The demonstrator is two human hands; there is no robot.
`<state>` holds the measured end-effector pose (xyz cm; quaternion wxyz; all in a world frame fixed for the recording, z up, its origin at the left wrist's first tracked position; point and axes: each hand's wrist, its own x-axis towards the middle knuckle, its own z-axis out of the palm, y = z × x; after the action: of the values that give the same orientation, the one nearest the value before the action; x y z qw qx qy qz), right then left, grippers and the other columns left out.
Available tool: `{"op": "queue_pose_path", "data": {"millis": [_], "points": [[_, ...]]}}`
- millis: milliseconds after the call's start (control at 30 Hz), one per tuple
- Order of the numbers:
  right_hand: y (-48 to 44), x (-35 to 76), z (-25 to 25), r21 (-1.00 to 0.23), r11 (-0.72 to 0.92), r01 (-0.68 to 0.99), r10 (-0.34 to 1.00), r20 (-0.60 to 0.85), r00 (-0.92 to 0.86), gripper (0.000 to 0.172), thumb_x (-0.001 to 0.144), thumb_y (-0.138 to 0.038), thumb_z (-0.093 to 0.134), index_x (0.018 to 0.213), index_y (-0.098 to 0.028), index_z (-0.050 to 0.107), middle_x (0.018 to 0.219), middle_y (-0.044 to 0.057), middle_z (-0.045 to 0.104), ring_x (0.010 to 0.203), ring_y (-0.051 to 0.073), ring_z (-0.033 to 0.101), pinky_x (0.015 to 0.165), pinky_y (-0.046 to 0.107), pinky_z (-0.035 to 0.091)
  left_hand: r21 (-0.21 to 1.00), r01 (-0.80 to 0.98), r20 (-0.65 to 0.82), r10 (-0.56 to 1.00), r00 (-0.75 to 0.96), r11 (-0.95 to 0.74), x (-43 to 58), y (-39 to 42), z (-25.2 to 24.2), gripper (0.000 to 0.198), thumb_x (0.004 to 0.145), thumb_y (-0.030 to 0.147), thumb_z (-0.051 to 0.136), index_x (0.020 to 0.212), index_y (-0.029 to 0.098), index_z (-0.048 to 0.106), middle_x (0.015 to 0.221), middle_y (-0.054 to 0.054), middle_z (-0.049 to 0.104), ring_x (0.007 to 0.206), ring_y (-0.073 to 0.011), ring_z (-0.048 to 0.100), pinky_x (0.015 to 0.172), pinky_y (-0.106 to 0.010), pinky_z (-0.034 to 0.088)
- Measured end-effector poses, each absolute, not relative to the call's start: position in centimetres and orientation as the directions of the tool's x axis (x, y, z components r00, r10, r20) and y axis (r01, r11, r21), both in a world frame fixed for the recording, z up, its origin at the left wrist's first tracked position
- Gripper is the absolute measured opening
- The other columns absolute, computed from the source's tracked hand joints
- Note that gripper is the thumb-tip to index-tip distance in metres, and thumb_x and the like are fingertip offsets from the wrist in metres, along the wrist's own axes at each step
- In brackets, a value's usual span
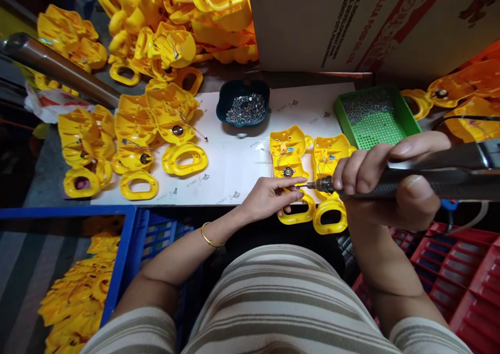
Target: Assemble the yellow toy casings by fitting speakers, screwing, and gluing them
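Observation:
My right hand [386,179] is wrapped round a dark electric screwdriver [441,174], held nearly level with its bit pointing left. The tip of the bit reaches the fingers of my left hand [269,198]. Thumb and forefinger there come close together about the tip; whether a screw sits between them is too small to tell. Beneath lies a yellow plastic shell [289,146] with a round speaker, a small circuit board and a ring-shaped handle. A second yellow shell [330,148] lies beside it, partly hidden by the screwdriver.
A dark bowl [222,109] of small metal parts and a green basket [406,117] of screws stand behind. Yellow shells [133,119] are piled left. A cardboard box [304,26] stands at the back. Blue crates [130,250] and red crates [449,265] flank my body.

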<state>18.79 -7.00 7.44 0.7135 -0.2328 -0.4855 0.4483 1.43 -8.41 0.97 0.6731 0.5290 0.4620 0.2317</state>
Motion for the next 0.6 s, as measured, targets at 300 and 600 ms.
{"op": "queue_pose_path", "data": {"millis": [300,600], "points": [[-7.4,18.7,7.4,-0.815,0.458,-0.356,0.888,0.440,0.136,0.022,0.077,-0.045,0.068,0.085,-0.029,0.053,0.046,-0.008,0.046,0.033,0.012,0.041,0.035,0.027,0.039,0.852,0.446,0.052,0.892,0.448,-0.274,1.0,-8.5,0.5,0.017,0.090,0.027,0.062,0.092,0.019,0.077,0.089,-0.006,0.077,0.077,-0.0162,0.070,0.072,-0.025,0.053],[-7.0,18.9,5.9,-0.744,0.481,-0.464,0.835,0.550,-0.016,0.017,0.081,-0.034,0.066,0.096,-0.028,0.062,0.052,-0.007,0.051,0.038,0.012,0.047,0.040,0.028,0.043,0.800,0.435,0.154,0.843,0.516,-0.413,1.2,-8.6,0.6,0.017,0.092,0.022,0.060,0.090,0.014,0.075,0.082,-0.005,0.076,0.070,-0.0131,0.068,0.064,-0.020,0.048]]}}
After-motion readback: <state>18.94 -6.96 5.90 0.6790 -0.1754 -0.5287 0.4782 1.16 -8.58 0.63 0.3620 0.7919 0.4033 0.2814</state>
